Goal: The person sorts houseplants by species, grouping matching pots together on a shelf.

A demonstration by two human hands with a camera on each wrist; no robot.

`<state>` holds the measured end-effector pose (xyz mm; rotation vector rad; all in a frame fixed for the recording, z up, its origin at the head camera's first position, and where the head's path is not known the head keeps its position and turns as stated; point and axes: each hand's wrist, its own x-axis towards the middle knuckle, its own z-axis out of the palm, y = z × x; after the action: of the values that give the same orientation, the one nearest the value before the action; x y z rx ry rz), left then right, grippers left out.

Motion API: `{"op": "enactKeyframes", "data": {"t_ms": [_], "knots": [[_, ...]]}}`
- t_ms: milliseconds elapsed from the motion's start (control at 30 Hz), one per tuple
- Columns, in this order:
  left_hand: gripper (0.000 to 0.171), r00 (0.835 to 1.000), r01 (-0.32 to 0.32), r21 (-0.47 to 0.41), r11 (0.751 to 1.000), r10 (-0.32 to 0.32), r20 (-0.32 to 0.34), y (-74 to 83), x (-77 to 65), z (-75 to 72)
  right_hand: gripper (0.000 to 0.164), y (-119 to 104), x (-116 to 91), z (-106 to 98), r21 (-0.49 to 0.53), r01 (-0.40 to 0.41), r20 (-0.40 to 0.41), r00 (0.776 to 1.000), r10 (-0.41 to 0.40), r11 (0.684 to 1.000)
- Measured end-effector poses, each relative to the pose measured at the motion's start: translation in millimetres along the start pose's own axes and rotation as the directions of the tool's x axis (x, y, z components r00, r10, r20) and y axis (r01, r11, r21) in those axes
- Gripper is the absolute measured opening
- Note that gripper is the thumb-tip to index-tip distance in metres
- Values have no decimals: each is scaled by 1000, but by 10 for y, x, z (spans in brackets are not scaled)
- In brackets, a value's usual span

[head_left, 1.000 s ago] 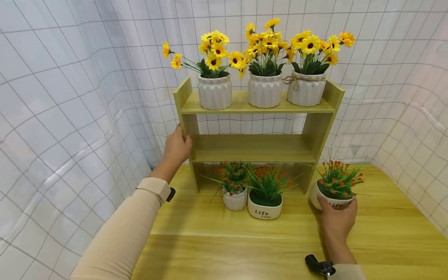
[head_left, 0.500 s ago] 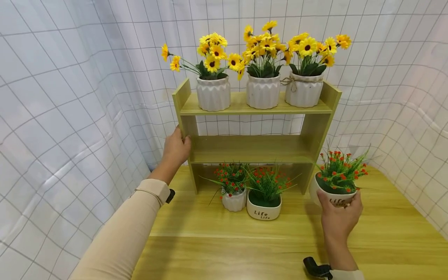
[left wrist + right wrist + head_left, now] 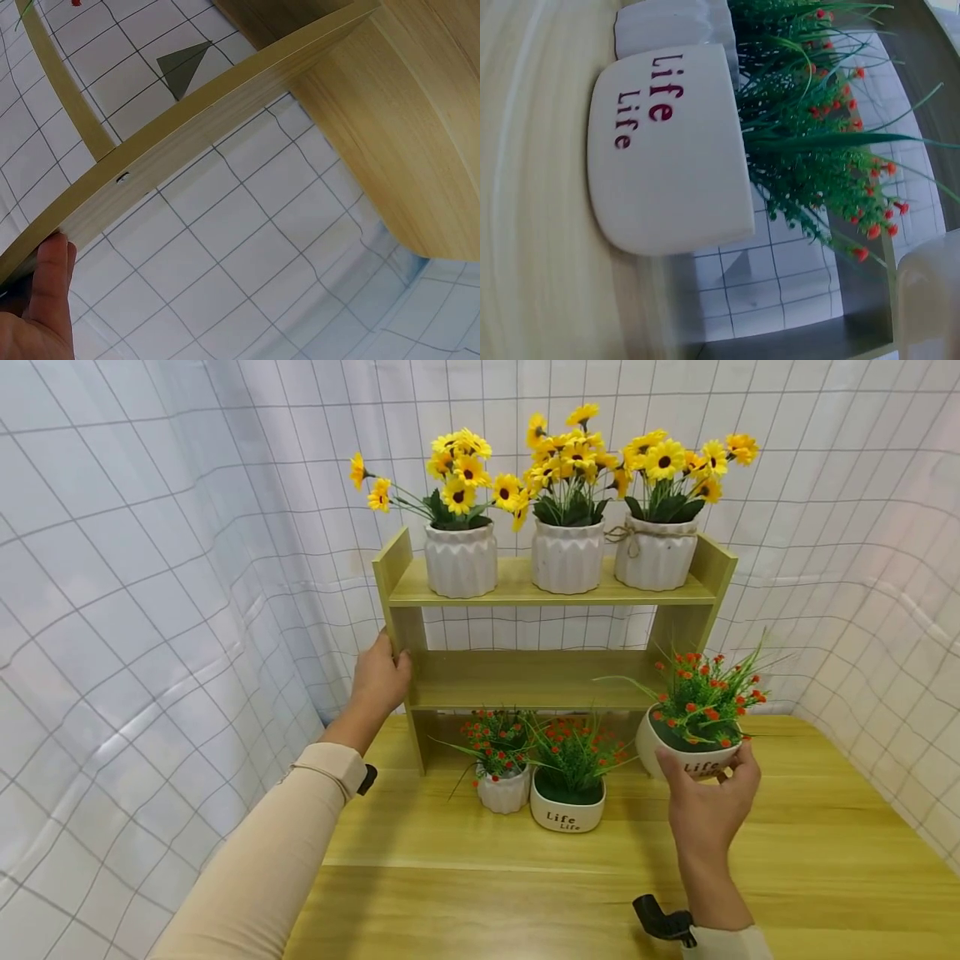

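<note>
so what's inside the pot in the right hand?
The pot shows green filler with a red-flowered grassy plant rising from it. Anything beneath the filler is covered.

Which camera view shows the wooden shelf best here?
The head view: it shows the wooden shelf nearly whole, from the front and side to side. The left wrist view shows mainly one side panel, held by the left hand; the right wrist view shows only parts, behind red-flowered plants.
</note>
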<state>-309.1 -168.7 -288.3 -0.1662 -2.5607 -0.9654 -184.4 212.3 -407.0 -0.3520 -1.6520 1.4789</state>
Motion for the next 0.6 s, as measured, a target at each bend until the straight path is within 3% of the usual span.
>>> {"op": "enactKeyframes", "data": {"t_ms": [333, 600], "knots": [[41, 1000, 1, -4, 1000, -1, 5, 1, 4, 1, 92, -160, 67, 232, 25, 29, 76, 997, -31, 999], [41, 1000, 1, -4, 1000, -1, 12, 2, 11, -3, 95, -219, 175, 443, 3, -1, 134, 991, 1, 1000]]}}
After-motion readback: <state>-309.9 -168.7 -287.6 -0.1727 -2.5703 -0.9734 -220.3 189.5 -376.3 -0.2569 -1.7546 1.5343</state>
